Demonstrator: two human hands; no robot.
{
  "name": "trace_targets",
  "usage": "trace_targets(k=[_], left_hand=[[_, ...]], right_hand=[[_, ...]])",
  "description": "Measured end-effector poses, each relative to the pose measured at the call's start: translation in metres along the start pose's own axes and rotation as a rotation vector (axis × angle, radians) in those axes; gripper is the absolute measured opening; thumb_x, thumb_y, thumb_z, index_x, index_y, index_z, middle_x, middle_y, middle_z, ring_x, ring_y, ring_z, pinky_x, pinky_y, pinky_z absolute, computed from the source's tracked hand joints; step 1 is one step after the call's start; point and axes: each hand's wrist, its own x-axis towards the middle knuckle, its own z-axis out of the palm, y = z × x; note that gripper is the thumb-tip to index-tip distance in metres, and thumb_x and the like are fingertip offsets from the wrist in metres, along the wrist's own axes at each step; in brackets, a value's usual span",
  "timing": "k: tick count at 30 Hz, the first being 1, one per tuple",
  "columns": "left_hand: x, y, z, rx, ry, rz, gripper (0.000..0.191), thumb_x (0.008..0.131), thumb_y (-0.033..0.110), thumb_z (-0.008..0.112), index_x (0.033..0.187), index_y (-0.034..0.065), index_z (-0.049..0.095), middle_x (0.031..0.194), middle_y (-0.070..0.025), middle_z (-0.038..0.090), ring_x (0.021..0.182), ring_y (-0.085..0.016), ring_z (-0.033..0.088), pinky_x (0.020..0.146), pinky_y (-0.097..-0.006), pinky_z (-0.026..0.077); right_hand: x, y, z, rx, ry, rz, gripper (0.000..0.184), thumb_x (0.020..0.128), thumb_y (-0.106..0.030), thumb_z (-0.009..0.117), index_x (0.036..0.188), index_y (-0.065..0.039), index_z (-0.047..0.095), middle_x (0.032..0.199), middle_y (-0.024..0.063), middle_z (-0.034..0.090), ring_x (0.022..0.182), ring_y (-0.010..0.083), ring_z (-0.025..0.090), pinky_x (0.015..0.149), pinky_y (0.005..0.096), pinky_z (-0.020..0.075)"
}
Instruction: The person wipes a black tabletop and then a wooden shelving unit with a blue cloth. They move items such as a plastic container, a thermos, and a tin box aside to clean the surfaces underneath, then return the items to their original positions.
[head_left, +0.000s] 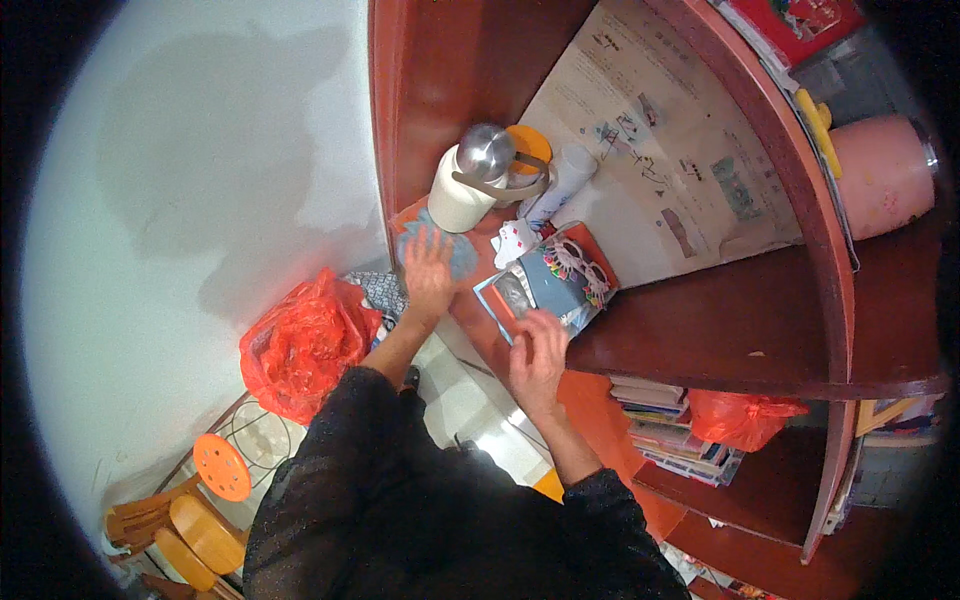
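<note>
My left hand (427, 277) lies flat, fingers spread, on a grey-blue cloth (463, 259) on the desk's reddish-brown top (480, 319). Just beyond the fingertips stands a cream vacuum flask (459, 196) with a steel cap and a brown handle. My right hand (540, 352), slightly blurred, hovers by the near edge of an open box (491, 304), its fingers loosely bent; whether they touch the box is unclear. Inside the box are a dark grey flat item (551, 277) and a crocheted band with coloured trim (577, 266). Playing cards (516, 240) lie between flask and box.
Behind the flask are a white cylindrical container (566, 176) and an orange round lid (531, 142). A red plastic bag (307, 345) sits by the wall on the left, near an orange stool (222, 466). Stacked books (675, 427) fill a lower shelf; a pink container (885, 176) stands right.
</note>
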Motion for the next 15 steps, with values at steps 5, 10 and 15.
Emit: trace_targets(k=[5,10,15], left_hand=[[-0.013,-0.022,-0.013,-0.533,-0.363,-0.011,0.047,0.072,0.010,0.071,0.118,0.0046,0.064,0.135,-0.0150,0.057,0.133,-0.034,0.045,0.108,-0.0463,0.037],[0.021,0.027,-0.078,-0.947,-0.225,-0.276,0.036,0.076,0.007,0.068,0.112,0.0030,0.067,0.116,-0.0153,0.066,0.119,-0.036,0.055,0.101,-0.0436,0.044],[0.028,0.100,-0.048,-0.538,-0.266,0.687,0.034,0.079,0.008,0.064,0.111,0.0017,0.066,0.112,-0.0149,0.066,0.115,-0.033,0.058,0.094,-0.0415,0.049]], right_hand=[[0.018,0.012,0.007,-0.166,-0.040,0.193,0.054,0.091,-0.017,0.057,0.139,0.002,0.041,0.146,0.0252,0.038,0.140,0.0433,0.030,0.117,0.0516,0.0201],[0.008,0.024,0.013,-0.275,-0.163,0.175,0.057,0.093,-0.024,0.058,0.140,0.003,0.041,0.146,0.0247,0.039,0.139,0.0420,0.031,0.116,0.0528,0.0219],[-0.013,0.047,0.028,-0.333,-0.232,0.193,0.058,0.090,-0.019,0.063,0.138,0.004,0.041,0.134,0.0258,0.047,0.125,0.0444,0.042,0.105,0.0517,0.0354]])
